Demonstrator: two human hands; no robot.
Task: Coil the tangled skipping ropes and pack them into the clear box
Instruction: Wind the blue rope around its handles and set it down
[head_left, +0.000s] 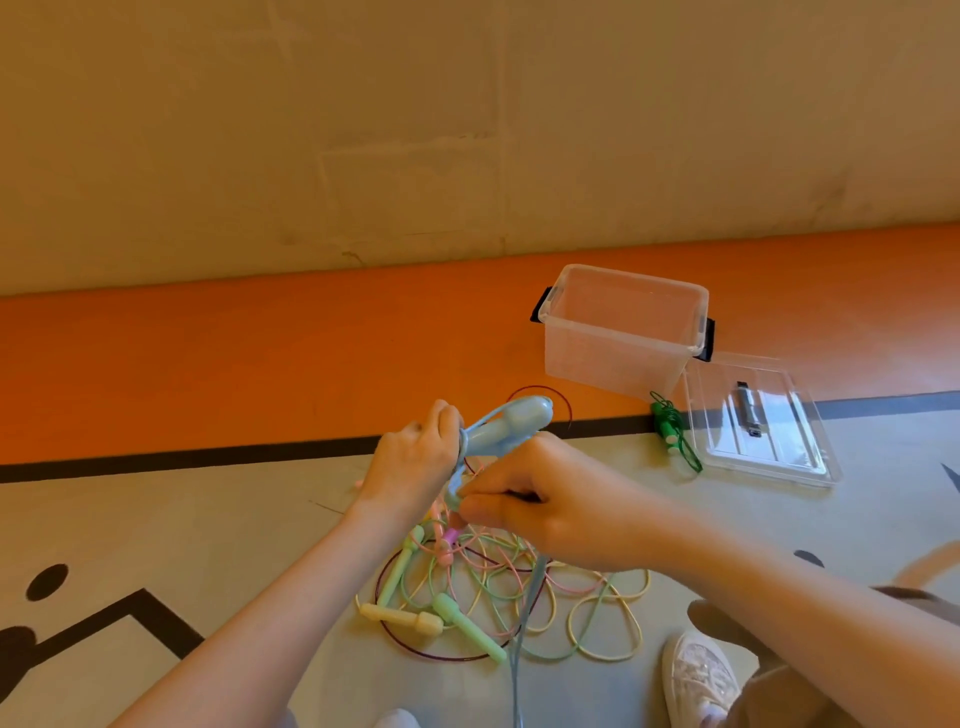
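Up close, the left hand (410, 462) grips the blue handles (506, 426) of a blue rope (522, 639), fingers curled round them, so that they point up and to the right. The right hand (550, 506) pinches the blue cord just below the handles, thumb and fingertips closed on it, and the rest of the cord hangs down toward the bottom edge of the view. Under both hands a tangle (498, 587) of pink, yellow, green and dark red ropes lies on the floor (208, 519), with pale green and yellow handles at its near left side. Beyond the hands, the clear box (621, 332) stands open on the orange strip of floor by the wall, with nothing visible inside. Its lid (756, 421) lies flat just to the right of it. A coiled green rope (672, 431) sits on the floor between box and lid, touching the lid's edge. A white shoe (698, 675) shows at the lower right.
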